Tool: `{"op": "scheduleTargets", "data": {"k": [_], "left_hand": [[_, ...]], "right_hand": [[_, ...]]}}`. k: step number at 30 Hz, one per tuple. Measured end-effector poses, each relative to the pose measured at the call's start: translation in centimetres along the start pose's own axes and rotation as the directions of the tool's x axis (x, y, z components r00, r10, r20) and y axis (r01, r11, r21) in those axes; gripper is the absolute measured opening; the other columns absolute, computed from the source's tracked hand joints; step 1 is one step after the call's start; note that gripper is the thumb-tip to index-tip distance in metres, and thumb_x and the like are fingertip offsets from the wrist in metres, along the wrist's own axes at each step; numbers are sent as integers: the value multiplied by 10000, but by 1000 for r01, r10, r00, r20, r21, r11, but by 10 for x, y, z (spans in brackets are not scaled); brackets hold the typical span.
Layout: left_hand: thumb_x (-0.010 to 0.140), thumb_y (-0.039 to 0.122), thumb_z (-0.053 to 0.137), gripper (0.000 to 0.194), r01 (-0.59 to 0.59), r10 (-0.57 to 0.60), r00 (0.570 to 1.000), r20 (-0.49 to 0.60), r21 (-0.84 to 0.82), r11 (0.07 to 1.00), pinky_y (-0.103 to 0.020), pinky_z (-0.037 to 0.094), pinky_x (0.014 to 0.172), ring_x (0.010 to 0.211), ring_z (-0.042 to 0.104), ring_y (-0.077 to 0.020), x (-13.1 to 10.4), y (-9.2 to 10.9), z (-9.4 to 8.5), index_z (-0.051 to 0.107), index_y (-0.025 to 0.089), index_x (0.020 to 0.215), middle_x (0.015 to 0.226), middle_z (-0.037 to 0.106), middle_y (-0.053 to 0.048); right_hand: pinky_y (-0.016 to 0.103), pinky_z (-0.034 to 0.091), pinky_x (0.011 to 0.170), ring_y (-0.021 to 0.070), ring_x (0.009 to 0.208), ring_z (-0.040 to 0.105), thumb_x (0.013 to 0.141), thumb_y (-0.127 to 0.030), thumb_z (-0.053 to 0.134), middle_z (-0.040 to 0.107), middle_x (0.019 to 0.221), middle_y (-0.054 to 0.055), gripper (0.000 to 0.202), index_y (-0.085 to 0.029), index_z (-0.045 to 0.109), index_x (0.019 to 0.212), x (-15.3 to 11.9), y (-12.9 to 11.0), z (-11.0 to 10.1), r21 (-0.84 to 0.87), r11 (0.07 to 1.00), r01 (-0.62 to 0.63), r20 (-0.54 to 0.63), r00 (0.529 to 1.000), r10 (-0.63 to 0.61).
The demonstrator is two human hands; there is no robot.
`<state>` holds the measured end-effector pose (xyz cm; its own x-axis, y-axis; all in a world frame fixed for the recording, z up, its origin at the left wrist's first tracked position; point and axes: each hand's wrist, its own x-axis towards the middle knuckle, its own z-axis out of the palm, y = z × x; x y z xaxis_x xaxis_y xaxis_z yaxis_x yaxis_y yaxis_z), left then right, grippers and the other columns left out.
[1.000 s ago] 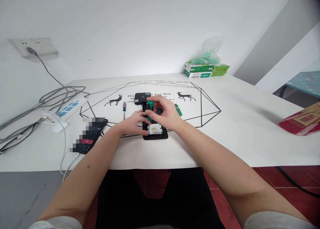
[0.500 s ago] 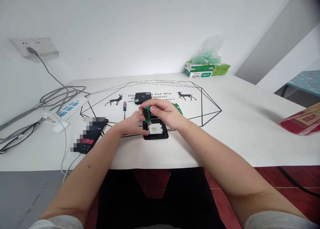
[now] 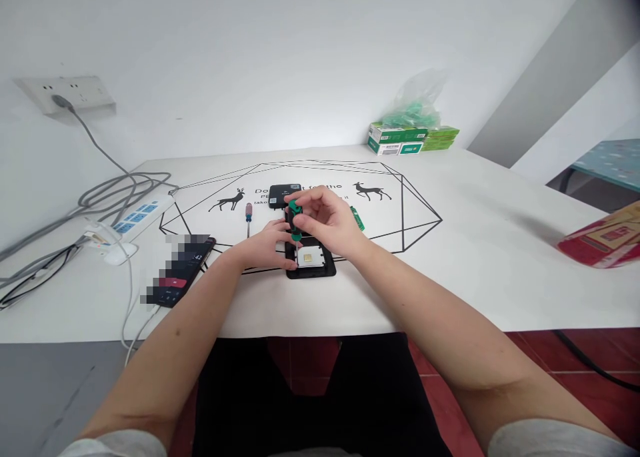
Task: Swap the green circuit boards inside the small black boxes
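Note:
My right hand [image 3: 330,220] pinches the green-and-black handle of a screwdriver [image 3: 295,218], which stands nearly upright. Its shaft points down at the left side of an open black plastic housing [image 3: 327,270]. Inside the housing lies a silver-white metal plate with a small gold-coloured square [image 3: 308,258]. My left hand [image 3: 267,247] grips the housing's left edge, thumb at the front and fingers farther back, close to the shaft. Where the tip meets the housing is too small to make out. Behind my right hand, a green circuit board [image 3: 357,218] is partly hidden.
A second screwdriver [image 3: 249,218] lies left of my hands, and a black cover [image 3: 284,194] lies behind them. Leftward are a phone [image 3: 187,274], a power strip [image 3: 145,217] and cables. Green boxes [image 3: 397,139] stand against the wall; a red package [image 3: 603,240] sits far right.
My right hand has risen slightly and its fingers have shifted around the handle, showing more of the screwdriver and its shaft. My left hand stays in place at the housing.

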<state>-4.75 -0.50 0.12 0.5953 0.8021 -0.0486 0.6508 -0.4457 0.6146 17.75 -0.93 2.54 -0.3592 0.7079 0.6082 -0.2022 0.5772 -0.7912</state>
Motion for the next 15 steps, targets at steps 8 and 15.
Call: {"op": "scheduleTargets", "data": {"k": [8, 15], "left_hand": [[734, 540, 949, 513, -24, 24, 1000, -14, 15, 1000, -661, 348, 1331, 1662, 266, -455, 1, -4, 1, 832, 339, 1191, 1664, 530, -75], [745, 527, 954, 555, 18, -18, 1000, -8, 8, 1000, -639, 367, 1328, 1646, 309, -457, 0, -2, 1, 830, 341, 1252, 1669, 511, -79]], "right_hand": [[490, 637, 1087, 218, 1190, 772, 1050, -536, 658, 734, 1379, 105, 347, -297, 567, 1284, -3, -3, -1, 29, 1000, -3, 92, 996, 1], [543, 604, 1081, 265, 1268, 641, 1114, -399, 497, 658, 1258, 103, 286, -305, 745, 1223, 3, -2, -10, -338, 918, 208, 81, 978, -192]]}}
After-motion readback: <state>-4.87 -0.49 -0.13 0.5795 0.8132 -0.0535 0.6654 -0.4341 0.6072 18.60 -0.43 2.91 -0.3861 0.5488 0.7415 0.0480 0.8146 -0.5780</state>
